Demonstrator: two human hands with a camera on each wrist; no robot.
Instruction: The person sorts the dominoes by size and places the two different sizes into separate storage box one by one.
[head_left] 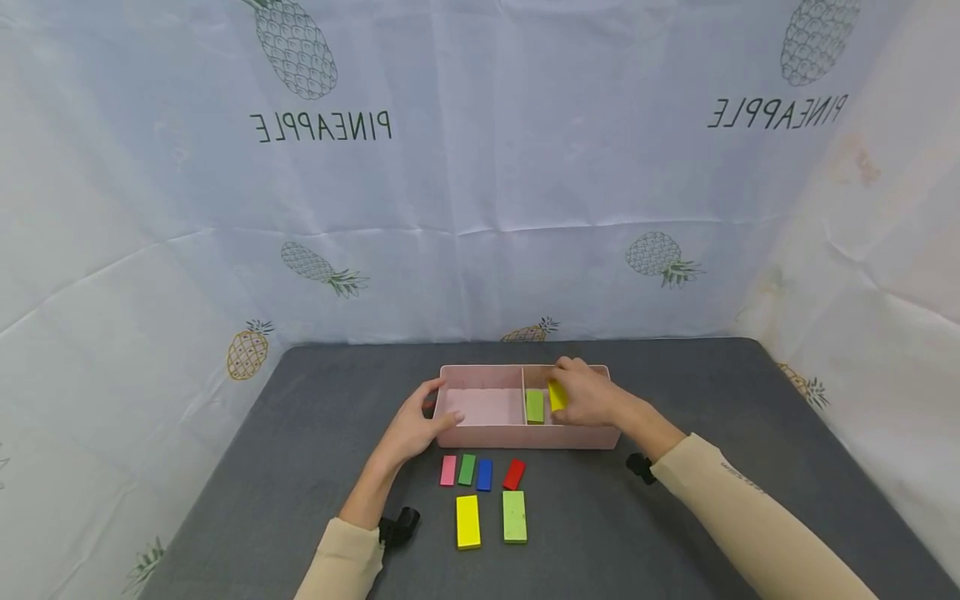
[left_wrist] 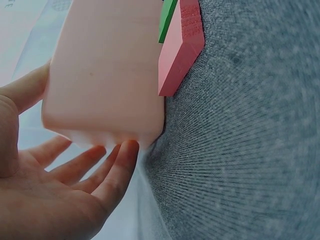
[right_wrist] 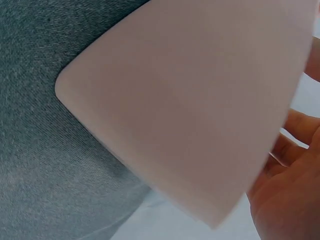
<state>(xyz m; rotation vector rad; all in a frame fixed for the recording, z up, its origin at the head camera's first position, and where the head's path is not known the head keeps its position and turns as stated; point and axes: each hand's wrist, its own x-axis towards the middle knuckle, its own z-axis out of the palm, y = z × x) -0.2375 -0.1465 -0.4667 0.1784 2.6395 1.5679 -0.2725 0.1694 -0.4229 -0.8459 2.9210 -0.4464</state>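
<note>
A: Step?
B: Pink box (head_left: 525, 435) on gray mat (head_left: 675, 500); left hand (head_left: 411, 427) w/ straight fingers braces its left end. Right hand (head_left: 592, 396) pinches yellow block (head_left: 557, 395) in right compartment, beside green block (head_left: 534, 406).
A: Next?
B: Prob. let go; six blocks (head_left: 483, 496) wait out front.

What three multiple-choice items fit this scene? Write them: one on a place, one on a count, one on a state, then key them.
1. Where is the yellow block that the right hand holds?
A. over the box's right compartment
B. on the mat
C. in the left compartment

2. How many blocks lie on the mat in front of the pink box?
A. four
B. six
C. eight

3. What is the left hand doing?
A. lifting a block
B. resting flat on the mat
C. holding the box's left end

Key: 1 A, beside the green block; 2 B, four small, two large; 3 C, fingers lie against the wall.
</note>
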